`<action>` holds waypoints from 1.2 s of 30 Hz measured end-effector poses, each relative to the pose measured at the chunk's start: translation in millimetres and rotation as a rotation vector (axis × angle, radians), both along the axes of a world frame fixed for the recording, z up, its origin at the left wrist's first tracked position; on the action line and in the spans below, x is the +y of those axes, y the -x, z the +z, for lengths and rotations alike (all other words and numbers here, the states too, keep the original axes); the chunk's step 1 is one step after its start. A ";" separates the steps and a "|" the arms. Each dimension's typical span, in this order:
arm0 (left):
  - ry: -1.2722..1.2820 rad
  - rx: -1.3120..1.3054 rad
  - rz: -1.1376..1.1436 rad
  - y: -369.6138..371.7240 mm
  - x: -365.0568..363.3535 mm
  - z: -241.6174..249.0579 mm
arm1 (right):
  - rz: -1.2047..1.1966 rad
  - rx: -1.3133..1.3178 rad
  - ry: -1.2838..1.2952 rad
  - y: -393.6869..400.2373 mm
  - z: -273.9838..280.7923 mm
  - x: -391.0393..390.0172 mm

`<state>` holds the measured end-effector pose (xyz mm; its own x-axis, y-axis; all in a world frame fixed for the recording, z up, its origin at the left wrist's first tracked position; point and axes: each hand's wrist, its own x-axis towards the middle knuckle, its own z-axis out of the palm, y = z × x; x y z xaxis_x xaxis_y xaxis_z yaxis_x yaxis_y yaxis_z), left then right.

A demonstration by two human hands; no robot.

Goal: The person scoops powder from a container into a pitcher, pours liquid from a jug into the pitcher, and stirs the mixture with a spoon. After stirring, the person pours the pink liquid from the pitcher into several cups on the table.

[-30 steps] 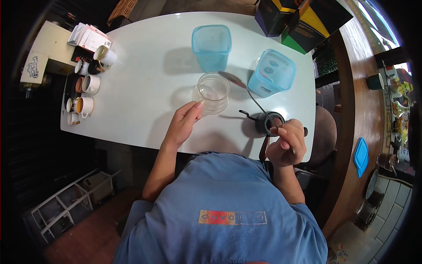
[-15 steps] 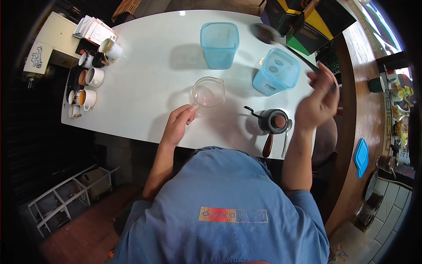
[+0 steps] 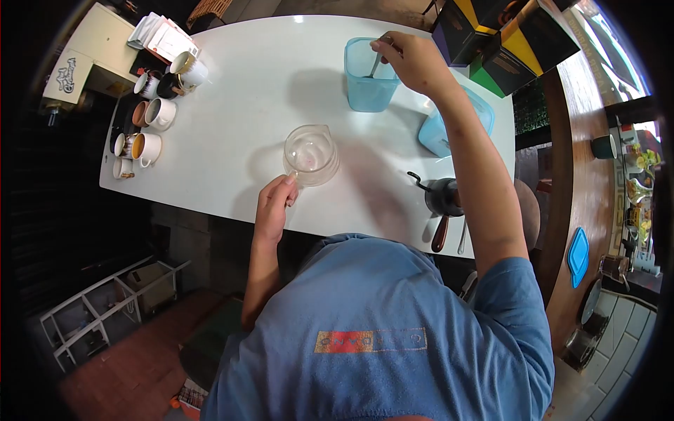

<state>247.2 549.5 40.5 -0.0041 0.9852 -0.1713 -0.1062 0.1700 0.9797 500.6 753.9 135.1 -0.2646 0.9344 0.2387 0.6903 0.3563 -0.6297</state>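
Observation:
My left hand (image 3: 276, 203) pinches the handle of a clear glass jug (image 3: 311, 156) that stands on the white table. My right hand (image 3: 409, 59) grips the handle of a metal spoon (image 3: 378, 65), whose lower end reaches into the taller blue plastic container (image 3: 371, 96). What lies inside that container is hard to make out. A second blue container (image 3: 435, 133) sits to the right, partly hidden by my right forearm. Below it, a dark grinder with a crank (image 3: 441, 198) is partly covered by the same arm.
Several cups (image 3: 160, 114) and a stack of papers (image 3: 163, 38) line the left side of the white table (image 3: 225, 105). Dark boxes (image 3: 509, 63) stand at the back right. A blue lid (image 3: 578, 257) lies on the wooden counter (image 3: 572, 175).
My right hand has moved left and away from my body with the spoon, from the right side to the taller container. My left hand still holds the jug, now slightly further left.

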 end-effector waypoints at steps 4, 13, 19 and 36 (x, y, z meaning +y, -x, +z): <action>0.002 -0.012 0.044 6.3 -7.6 -7.6 | 0.056 -0.080 0.046 2.2 -0.4 6.5; 0.012 -0.035 0.082 10.8 -8.8 -12.1 | 0.091 -0.103 0.102 -6.7 -2.2 19.4; 0.020 -0.012 0.081 7.6 -4.5 -9.2 | 0.106 -0.113 0.138 -6.4 -0.9 22.2; 0.039 -0.006 0.078 1.3 -2.7 -9.3 | 0.059 -0.080 0.164 -4.7 1.6 29.2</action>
